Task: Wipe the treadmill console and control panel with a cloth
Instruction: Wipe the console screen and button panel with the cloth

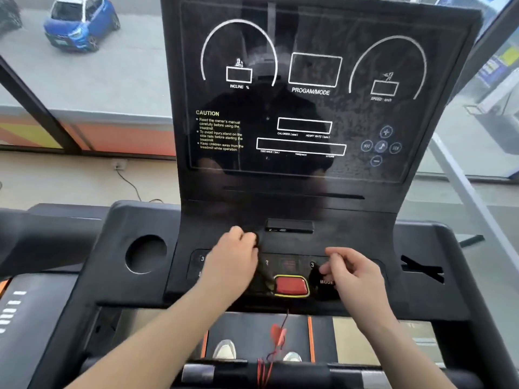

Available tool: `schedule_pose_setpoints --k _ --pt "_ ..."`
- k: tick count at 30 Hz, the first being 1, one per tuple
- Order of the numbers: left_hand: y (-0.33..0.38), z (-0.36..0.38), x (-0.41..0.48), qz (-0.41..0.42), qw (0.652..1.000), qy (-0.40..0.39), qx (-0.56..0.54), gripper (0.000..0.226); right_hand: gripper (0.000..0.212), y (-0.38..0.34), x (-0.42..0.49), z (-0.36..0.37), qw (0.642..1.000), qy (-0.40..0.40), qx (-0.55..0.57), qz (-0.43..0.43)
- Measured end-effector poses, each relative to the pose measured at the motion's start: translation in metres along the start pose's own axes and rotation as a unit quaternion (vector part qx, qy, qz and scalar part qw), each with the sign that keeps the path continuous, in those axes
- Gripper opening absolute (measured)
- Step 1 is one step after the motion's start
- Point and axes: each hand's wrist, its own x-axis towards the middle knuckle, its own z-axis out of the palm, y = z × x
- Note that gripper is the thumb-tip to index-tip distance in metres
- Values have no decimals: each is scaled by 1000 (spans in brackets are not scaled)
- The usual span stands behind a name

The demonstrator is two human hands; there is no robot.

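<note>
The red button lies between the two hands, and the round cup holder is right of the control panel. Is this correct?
Not quite. The head view shows the round cup holder left of the control panel. The red button does lie between the left hand and the right hand.

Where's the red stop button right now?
Head view: the red stop button sits low and central on the control panel, between the left hand and right hand, left of the MODE label.

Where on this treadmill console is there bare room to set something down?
The cup holder left of the button panel, and the flat ledge right of it. Crowded: around the red stop button, where the left grip and right grip hold the dark cloth.
</note>
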Motion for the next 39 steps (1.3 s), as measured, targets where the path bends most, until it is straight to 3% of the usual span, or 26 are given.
schedule_pose_setpoints --k 3,5,9,15,19,23,25,30,34,39 --pt "1 -12 -2 -141 988 26 65 18 22 6 5 -14 1000 -15 11 -3" --pt "41 -2 -1 -141 983 -8 121 13 21 11 8 -25 1000 -16 18 -6" --pt "136 41 11 -16 987 -65 147 29 21 19 16 -61 999 -12 16 -26" --pt "239 89 10 182 980 -55 61 32 26 52 32 -124 998 41 -9 -47" --pt "229 83 24 230 967 -65 92 22 24 68 41 -150 996 77 19 -39" --pt "192 63 19 81 986 -34 144 32 21 76 43 -156 999 32 11 -31" --pt "211 67 8 61 989 -34 130 34 19 82 43 -156 999 23 -17 -34" --pt "266 112 -5 207 975 -51 62 36 18 88 40 -159 990 63 -91 -89" --pt "240 116 -23 299 954 16 20 23 19 93 41 -158 989 62 -105 -79" --pt "235 102 -16 204 978 29 -20 67 20 94 37 -152 992 58 -92 -70"
